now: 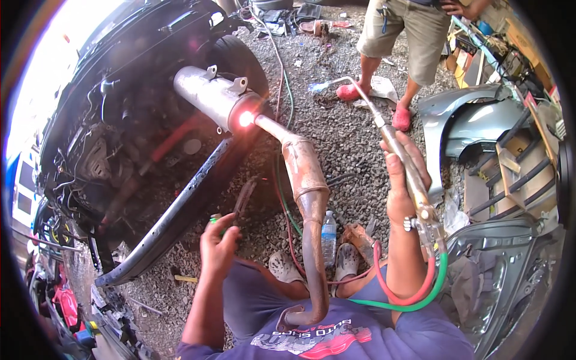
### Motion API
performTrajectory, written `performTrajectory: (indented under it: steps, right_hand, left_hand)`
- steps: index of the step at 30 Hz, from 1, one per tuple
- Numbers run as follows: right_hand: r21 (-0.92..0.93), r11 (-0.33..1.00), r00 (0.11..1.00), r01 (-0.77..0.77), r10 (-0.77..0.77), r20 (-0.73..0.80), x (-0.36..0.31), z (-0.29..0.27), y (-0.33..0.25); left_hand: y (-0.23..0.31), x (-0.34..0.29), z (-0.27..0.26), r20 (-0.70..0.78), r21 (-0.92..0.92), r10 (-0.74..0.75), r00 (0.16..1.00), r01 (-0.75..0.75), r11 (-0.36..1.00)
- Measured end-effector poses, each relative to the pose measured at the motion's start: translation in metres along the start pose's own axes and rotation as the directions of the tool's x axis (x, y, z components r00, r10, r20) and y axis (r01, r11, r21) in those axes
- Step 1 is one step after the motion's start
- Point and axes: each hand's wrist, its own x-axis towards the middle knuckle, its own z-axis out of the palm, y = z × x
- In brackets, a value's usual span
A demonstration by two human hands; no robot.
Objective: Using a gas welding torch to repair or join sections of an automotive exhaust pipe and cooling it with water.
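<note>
My right hand (403,174) is wrapped round a brass gas torch (413,174), raised to the right of the exhaust. A pale blue flame (321,87) burns at its bent tip, apart from the metal. Red and green hoses (429,282) loop from its base. Closed at the lower left, my left hand (219,246) grips a slim, curved, rusty-looking tool (245,197); its exact kind is unclear. Between my hands runs a rusty exhaust pipe (313,252) with a silver muffler (210,96). The joint (246,119) glows brightly. A dark metal bar (180,222) lies below the muffler.
A partly stripped car front (114,120) fills the left. Across the gravel (336,54) stands another person (408,42) in red shoes. To the right are a grey fender (474,120) and a car door panel (492,252). A water bottle (329,237) stands by my feet.
</note>
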Motion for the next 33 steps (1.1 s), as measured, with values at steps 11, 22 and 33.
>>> performTrajectory:
  steps: [11, 22, 33]
  right_hand:
    - [-0.188, 0.982, 0.945, 0.019, 0.044, 0.325, -0.142, 0.062, 0.088]
    - [-0.268, 0.925, 0.794, 0.271, -0.057, 0.606, -0.194, 0.092, 0.073]
    - [-0.878, 0.358, 0.265, -0.317, 0.923, 0.28, -0.349, 0.019, 0.345]
  left_hand:
    - [-0.033, 0.059, 0.123, 0.428, -0.491, -0.271, 0.862, 0.473, 0.732]
    - [-0.073, 0.065, 0.14, 0.276, -0.573, -0.409, 0.87, 0.49, 0.657]
    - [-0.081, 0.101, 0.094, 0.058, -0.43, -0.306, 0.95, 0.3, 0.852]
